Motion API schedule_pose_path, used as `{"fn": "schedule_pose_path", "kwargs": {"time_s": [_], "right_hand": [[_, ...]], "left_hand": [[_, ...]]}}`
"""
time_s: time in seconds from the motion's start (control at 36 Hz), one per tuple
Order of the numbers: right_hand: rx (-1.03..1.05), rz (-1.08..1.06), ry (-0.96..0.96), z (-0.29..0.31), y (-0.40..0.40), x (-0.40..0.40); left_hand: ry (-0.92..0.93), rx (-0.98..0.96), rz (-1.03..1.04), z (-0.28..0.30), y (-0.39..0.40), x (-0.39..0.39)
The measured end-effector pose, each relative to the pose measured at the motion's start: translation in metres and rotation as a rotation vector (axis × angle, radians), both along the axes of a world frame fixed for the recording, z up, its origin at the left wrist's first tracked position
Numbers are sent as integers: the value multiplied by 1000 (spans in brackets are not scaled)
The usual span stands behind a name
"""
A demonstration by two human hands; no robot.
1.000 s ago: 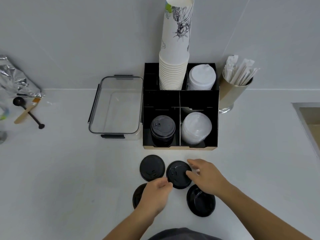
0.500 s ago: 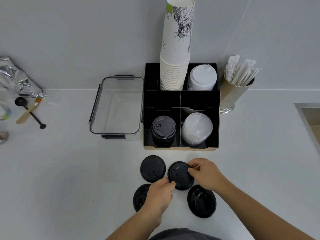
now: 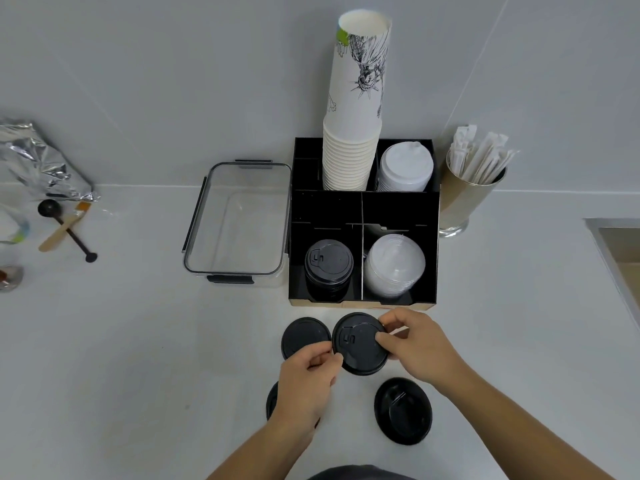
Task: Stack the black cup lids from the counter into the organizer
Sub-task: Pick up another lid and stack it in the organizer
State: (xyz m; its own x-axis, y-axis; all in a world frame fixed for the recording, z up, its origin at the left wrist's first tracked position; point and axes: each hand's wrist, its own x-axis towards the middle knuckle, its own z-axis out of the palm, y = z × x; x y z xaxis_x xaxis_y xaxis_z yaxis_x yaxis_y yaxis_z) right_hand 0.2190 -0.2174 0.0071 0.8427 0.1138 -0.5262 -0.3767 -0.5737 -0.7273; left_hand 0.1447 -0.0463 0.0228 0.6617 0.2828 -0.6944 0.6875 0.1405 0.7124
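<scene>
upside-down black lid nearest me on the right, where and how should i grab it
Pinch the rim of the upside-down lid from above, thumb on one edge and fingers on the opposite edge. It lies flat with its hollow side up on the counter, well apart from the other lids, so the raised rim is probably the easiest part to catch.

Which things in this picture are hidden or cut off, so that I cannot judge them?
All in the head view:
- Near-left black lid: mostly covered by the left hand; which side faces up is unclear.
- Black lid stack in the organizer: the count is hidden by the top lid.
- Sink: cut off by the right edge.
- Items at the far left: cut off by the left edge.
</scene>
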Motion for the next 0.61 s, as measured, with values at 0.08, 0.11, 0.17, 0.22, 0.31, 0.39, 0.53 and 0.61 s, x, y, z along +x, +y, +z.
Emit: {"fn": "schedule_pose_path", "kwargs": {"time_s": [0.08,0.11,0.17,0.22,0.31,0.39,0.53,0.61], "right_hand": [[35,-13,-20,8,3,3],[43,-15,-27,11,4,4],[62,-21,-39,17,5,7],[74,-18,-52,21,7,9],[74,-12,-59,25,9,15],[63,7,-73,28,11,21],[36,56,-128,34,17,36],[-1,100,-176,42,22,47]], "left_hand": [[-47,-3,34,3,2,4],[-63,-9,44,4,3,6],[-86,-13,56,5,4,8],[-101,-14,62,5,6,11],[-124,-25,72,6,9,16],[-162,-44,91,8,12,20],[-198,-67,138,13,17,32],[-213,-48,142,14,20,40]]}}
